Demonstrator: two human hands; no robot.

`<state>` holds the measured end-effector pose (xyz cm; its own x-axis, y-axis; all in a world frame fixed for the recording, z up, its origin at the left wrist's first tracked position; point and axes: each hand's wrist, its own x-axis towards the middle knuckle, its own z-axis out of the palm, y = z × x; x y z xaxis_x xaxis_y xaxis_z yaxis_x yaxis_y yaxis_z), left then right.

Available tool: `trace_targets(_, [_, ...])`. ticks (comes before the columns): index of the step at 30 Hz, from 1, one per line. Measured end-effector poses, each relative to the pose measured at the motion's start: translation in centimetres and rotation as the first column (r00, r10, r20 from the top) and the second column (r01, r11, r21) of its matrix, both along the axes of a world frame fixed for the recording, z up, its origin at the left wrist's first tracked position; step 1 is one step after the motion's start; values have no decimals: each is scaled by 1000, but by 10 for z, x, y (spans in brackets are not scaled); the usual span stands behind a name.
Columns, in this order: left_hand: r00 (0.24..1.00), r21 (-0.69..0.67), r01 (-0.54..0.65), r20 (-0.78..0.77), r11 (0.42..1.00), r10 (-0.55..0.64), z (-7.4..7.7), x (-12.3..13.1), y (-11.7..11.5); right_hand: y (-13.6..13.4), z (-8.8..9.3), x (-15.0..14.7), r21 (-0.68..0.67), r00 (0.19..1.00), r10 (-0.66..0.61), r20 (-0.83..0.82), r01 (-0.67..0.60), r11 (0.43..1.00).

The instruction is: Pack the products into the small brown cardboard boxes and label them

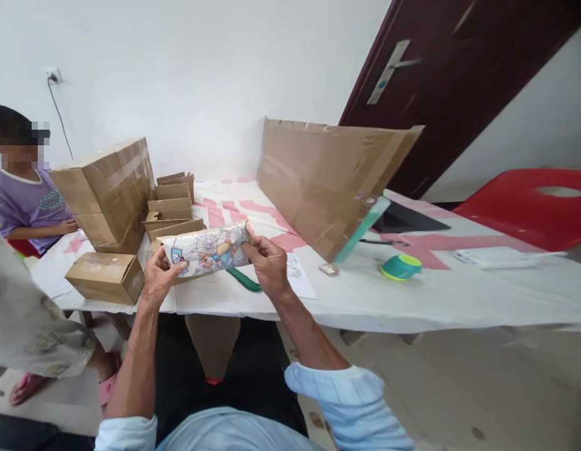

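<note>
Between my hands is a long, shiny packet [210, 252] with colourful cartoon pictures on a pale ground, held above the table's front edge. My left hand [161, 272] pinches its left end, thumb on the front. At the other end my right hand [267, 258] grips the upper right corner between thumb and fingers. What the packet contains cannot be seen. Just behind it stand small open cardboard boxes [170, 207], partly covered by it. A green curved object [243, 280] and a white printed sheet [299, 275] lie on the cloth beneath my right hand.
Stacked taped cartons [106, 188] and a closed small box [104, 275] stand left. A large cardboard panel [328, 181] leans upright at centre right. A teal tape roll [400, 267], white device [497, 258] and red chair [529, 207] are right. Two people are at the left.
</note>
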<state>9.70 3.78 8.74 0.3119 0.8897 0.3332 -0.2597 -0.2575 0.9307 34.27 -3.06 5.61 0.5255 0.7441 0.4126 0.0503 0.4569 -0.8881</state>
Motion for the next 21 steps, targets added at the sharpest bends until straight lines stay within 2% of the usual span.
trace_targets(3, [1000, -82, -18, -3, 996, 18, -13, 2, -4, 0, -16, 1, -65, 999, -2, -55, -2, 998])
trace_targets(7, [996, -204, -66, -72, 977, 52, -43, 5, -5, 1, -50, 2, -177, 995, 10, -100, -28, 984])
trace_targets(12, [988, -262, -97, -139, 960, 62, -69, 8, 4, 2, -81, 2, -252, 996, 21, -86, -42, 967])
trace_targets(16, [983, -268, -128, -165, 955, 85, -77, 9, 13, 7, -88, 0, -264, 995, 35, -95, -59, 963])
trace_targets(21, [977, -247, -169, -172, 954, 128, -81, 9, 19, 10, -82, 0, -256, 985, 98, -145, -133, 957])
